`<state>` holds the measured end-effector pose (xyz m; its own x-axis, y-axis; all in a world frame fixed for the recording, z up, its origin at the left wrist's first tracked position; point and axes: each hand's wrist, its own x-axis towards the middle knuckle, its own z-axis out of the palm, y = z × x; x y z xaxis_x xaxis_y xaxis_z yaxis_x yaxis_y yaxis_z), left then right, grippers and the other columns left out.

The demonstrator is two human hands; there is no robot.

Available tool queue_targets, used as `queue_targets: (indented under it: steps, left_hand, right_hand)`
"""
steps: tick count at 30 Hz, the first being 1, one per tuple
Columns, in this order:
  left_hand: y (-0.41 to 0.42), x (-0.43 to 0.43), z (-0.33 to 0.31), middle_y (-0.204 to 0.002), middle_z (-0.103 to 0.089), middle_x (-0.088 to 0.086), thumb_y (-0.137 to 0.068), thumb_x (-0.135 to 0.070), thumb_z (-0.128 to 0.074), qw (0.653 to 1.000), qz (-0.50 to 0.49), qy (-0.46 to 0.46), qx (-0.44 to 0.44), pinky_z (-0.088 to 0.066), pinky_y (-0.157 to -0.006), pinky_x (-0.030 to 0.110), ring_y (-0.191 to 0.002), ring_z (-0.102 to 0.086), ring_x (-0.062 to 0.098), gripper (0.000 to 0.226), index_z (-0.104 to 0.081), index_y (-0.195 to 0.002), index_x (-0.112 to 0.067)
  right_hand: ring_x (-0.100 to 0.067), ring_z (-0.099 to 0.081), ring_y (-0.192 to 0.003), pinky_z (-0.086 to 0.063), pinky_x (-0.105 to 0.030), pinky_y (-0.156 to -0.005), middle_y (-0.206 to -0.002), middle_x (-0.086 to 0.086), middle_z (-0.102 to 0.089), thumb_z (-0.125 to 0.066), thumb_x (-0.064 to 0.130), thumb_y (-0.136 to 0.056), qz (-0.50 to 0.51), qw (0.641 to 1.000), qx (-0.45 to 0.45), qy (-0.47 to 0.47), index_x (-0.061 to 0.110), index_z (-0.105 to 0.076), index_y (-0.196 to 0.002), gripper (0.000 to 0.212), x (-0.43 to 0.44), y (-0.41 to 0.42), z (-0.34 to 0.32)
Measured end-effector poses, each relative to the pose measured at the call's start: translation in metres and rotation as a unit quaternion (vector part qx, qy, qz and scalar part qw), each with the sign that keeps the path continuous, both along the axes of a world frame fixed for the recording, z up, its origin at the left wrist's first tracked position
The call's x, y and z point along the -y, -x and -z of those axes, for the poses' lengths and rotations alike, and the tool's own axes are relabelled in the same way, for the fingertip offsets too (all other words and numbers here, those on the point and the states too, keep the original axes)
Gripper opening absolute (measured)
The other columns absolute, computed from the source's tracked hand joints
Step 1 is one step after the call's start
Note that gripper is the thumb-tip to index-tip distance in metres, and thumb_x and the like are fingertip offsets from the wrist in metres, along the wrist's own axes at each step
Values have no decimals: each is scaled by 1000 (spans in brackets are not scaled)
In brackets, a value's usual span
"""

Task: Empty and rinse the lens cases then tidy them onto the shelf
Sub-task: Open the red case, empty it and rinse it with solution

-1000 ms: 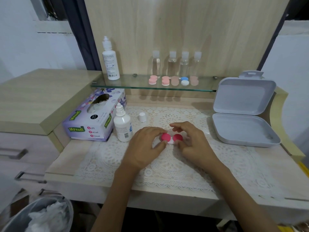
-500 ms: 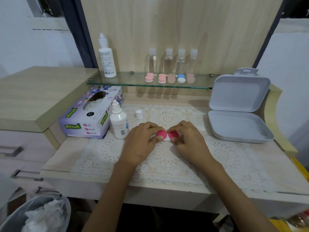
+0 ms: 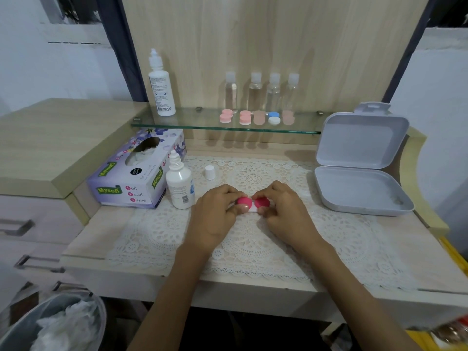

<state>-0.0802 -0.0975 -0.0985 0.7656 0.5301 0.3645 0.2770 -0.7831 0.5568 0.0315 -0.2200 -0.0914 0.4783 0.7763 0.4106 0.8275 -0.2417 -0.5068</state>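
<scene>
A white lens case (image 3: 252, 203) with two pink-red caps lies on the lace mat (image 3: 253, 239) at the middle of the desk. My left hand (image 3: 217, 214) pinches its left cap and my right hand (image 3: 283, 211) pinches its right cap. Fingers hide the case's outer ends. On the glass shelf (image 3: 192, 122) above stand several more lens cases (image 3: 258, 117), pink, beige and blue-white, in front of several small clear bottles (image 3: 263, 92). A tall white solution bottle (image 3: 160, 84) stands at the shelf's left end.
An uncapped white solution bottle (image 3: 179, 183) stands left of my hands, its small cap (image 3: 210, 172) behind on the mat. A tissue box (image 3: 134, 171) sits further left. An open grey plastic box (image 3: 359, 173) lies at right. A bin with crumpled tissue (image 3: 50, 325) is at lower left.
Both hands have closed in tighter round the two caps of the case. My head has shifted slightly, so the scene sits a little lower and nearer in view.
</scene>
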Motion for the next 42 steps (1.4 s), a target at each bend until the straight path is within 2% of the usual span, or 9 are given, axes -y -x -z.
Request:
queue_targets:
  steps: [9, 12, 15, 19, 25, 31, 33, 37, 42]
  left_hand:
    - [0, 3, 2, -97, -63, -7, -73, -46, -75, 999, -22, 18, 32, -49, -84, 33, -93, -59, 10, 37, -67, -97, -19]
    - [1, 3, 4, -110, -61, -8, -78, -50, -70, 1000, 8, 15, 26, -42, -93, 29, -104, -53, 9, 47, -59, -115, -22]
    - [1, 1, 8, -121, -59, -5, -84, -43, -56, 998, 46, -39, -6, -37, -102, 41, -113, -51, 15, 48, -57, -127, -21]
    - [0, 0, 9, -113, -60, -5, -86, -24, -64, 999, 41, -26, 7, -37, -100, 38, -108, -51, 15, 30, -64, -116, -18]
    - [3, 4, 5, -94, -58, -8, -77, -34, -74, 998, -21, 21, 54, -45, -84, 25, -91, -55, 9, 24, -62, -91, -18]
    - [4, 4, 7, -121, -57, -9, -82, -32, -60, 999, 37, -15, 23, -33, -100, 23, -114, -46, 9, 45, -57, -127, -25]
    - [4, 3, 8, -119, -58, -8, -81, -30, -54, 998, 46, -30, 22, -34, -100, 25, -112, -47, 11, 44, -61, -123, -25]
    - [2, 1, 10, -111, -59, -7, -85, -24, -64, 998, 33, -25, 37, -32, -93, 16, -107, -48, 10, 30, -65, -115, -21]
    - [2, 2, 8, -100, -58, -8, -82, -31, -70, 998, -3, 14, 55, -41, -87, 24, -98, -51, 8, 22, -59, -99, -21]
  right_hand:
    - [-3, -43, -82, -34, -11, -67, -82, 16, -43, -66, 4, -83, -5, 1000, -4, -7, 15, -70, -106, 25, 0, 0, 2]
    - [-5, -44, -84, -38, -17, -69, -86, 10, -47, -65, 8, -85, -1, 1000, -2, -7, 16, -69, -107, 24, 1, -1, 3]
    - [-6, -44, -84, -39, -19, -68, -87, 10, -48, -64, 7, -85, -2, 1000, 1, -8, 15, -69, -108, 25, 1, -1, 4]
    - [-6, -44, -83, -36, -17, -66, -87, 10, -47, -63, 7, -85, 1, 1000, -1, -12, 16, -69, -108, 25, 1, -1, 5]
    - [-5, -48, -82, -40, -19, -66, -88, 11, -51, -64, 6, -84, -2, 1000, -6, -19, 17, -70, -105, 24, 1, -1, 6]
    - [-7, -49, -81, -42, -23, -66, -90, 9, -51, -62, 7, -86, -1, 1000, -7, -18, 16, -69, -108, 24, 1, -2, 7]
    - [-6, -48, -79, -42, -23, -65, -90, 9, -51, -62, 6, -86, -3, 1000, -9, -18, 16, -69, -108, 25, 1, -2, 7]
    - [-3, -47, -75, -42, -22, -65, -88, 11, -49, -63, 5, -85, -8, 1000, -13, -24, 17, -69, -107, 26, 1, -1, 7]
    - [-4, -49, -76, -42, -21, -65, -88, 12, -49, -63, 7, -85, -6, 1000, -10, -23, 17, -69, -107, 25, 1, -1, 7]
